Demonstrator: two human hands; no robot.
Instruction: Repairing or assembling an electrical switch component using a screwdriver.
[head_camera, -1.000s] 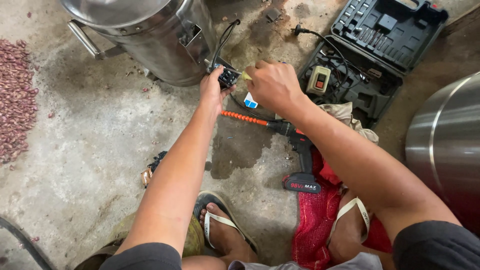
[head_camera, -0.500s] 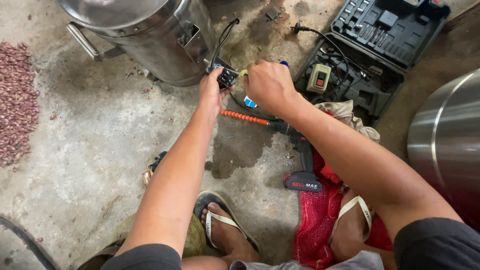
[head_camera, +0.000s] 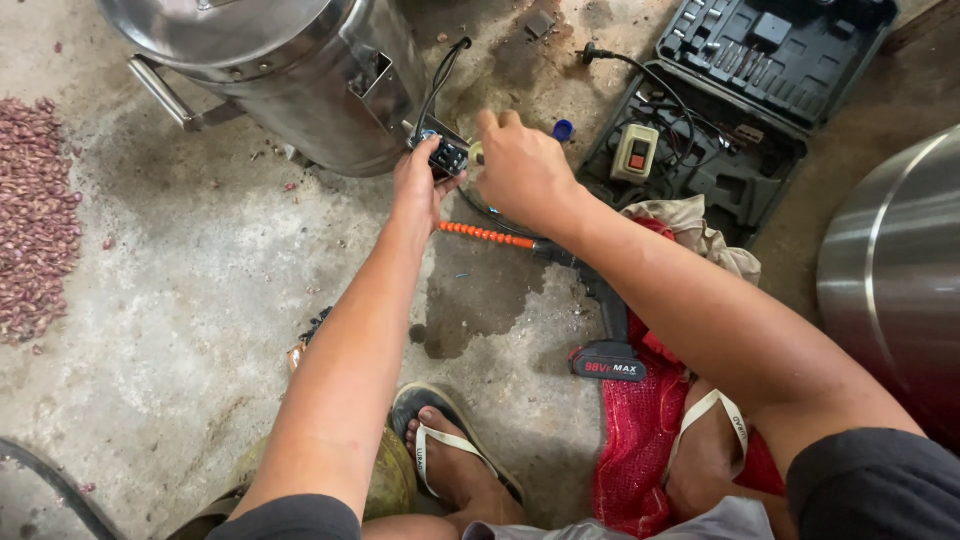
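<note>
Two hands at small black switch box (head_camera: 448, 157), just beside steel drum (head_camera: 330, 90): left hand (head_camera: 422, 185) gripping box from below; right hand (head_camera: 520, 170) curled w/ fingers at box's right side, grip unclear. Cordless drill w/ orange bit (head_camera: 590, 290) on concrete floor (head_camera: 180, 300) nearby; open tool case (head_camera: 740, 100) beyond.

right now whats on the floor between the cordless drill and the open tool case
In the head view, a crumpled beige cloth lies between the cordless drill and the open black tool case, with the red mesh bag's top edge beside it.
</note>
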